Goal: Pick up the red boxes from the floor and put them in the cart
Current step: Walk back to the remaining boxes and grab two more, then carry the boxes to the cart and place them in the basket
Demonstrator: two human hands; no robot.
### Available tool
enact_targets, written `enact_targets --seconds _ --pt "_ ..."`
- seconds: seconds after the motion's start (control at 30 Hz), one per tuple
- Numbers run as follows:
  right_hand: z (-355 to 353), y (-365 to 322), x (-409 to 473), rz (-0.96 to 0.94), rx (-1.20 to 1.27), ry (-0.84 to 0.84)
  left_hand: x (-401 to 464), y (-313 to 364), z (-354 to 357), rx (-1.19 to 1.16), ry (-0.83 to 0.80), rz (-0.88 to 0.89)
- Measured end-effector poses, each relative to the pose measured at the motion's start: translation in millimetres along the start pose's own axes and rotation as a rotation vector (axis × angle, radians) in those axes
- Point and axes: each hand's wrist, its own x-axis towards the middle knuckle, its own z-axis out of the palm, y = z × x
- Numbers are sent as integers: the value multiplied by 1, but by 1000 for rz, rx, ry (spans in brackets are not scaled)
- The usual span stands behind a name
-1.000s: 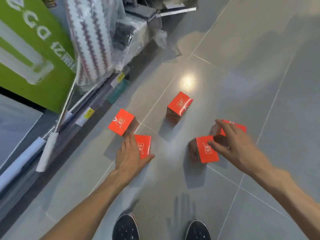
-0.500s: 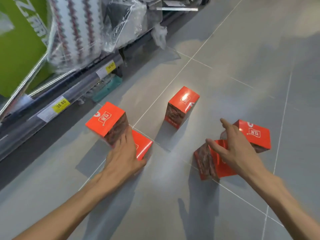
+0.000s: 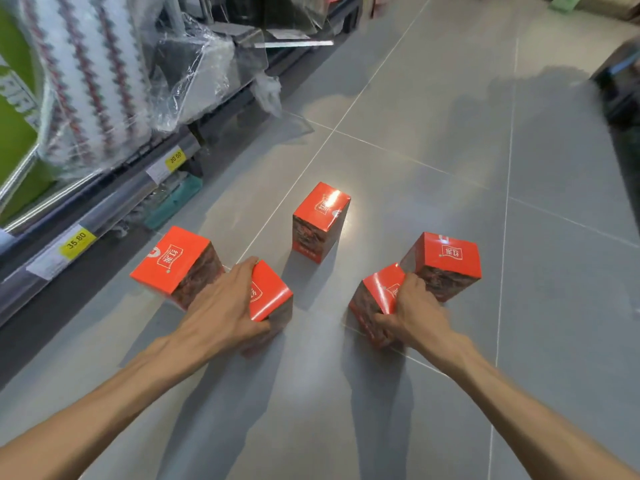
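Several red boxes stand on the grey tiled floor. My left hand (image 3: 227, 308) grips the near-left red box (image 3: 270, 292), fingers over its far edge and thumb on its near side. Right behind it stands another red box (image 3: 173, 263). My right hand (image 3: 414, 311) grips the near-right red box (image 3: 379, 289), whose neighbour, a further red box (image 3: 446, 263), touches it at the back right. One more red box (image 3: 320, 220) stands alone in the middle, farther off. No cart is clearly in view.
A store shelf (image 3: 104, 209) with yellow price tags runs along the left, loaded with plastic-wrapped goods (image 3: 104, 81) that overhang the floor. A dark object (image 3: 620, 91) sits at the right edge. Open tiled floor lies beyond the boxes.
Both hands have closed onto the near boxes: the left now wraps the near-left box, the right now clasps the near-right one. The camera has come lower and closer.
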Motion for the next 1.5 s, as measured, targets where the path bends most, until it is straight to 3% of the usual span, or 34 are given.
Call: enact_targets --seconds 0.17,0.37,0.67,0.83,1.03,1.23,1.5 --pt "-48 -4 7 -156 81 -31 19 8 -42 44 5 54" --pt "-190 -37 -7 -263 13 -71 14 44 -167 63 33 41" --pt "-469 -128 -77 -433 -11 -48 -44 163 -446 32 80 -10" --pt "-666 -194 -147 -515 -56 -49 -100 238 -635 48 75 -31" --pt "-836 -273 -223 -676 -32 4 -184 288 -812 136 115 -110" --pt "-915 -340 -274 -925 -36 -31 -278 313 -891 145 305 -299" --pt "-918 -448 -370 -1374 -120 -140 -461 338 -910 144 460 -687"
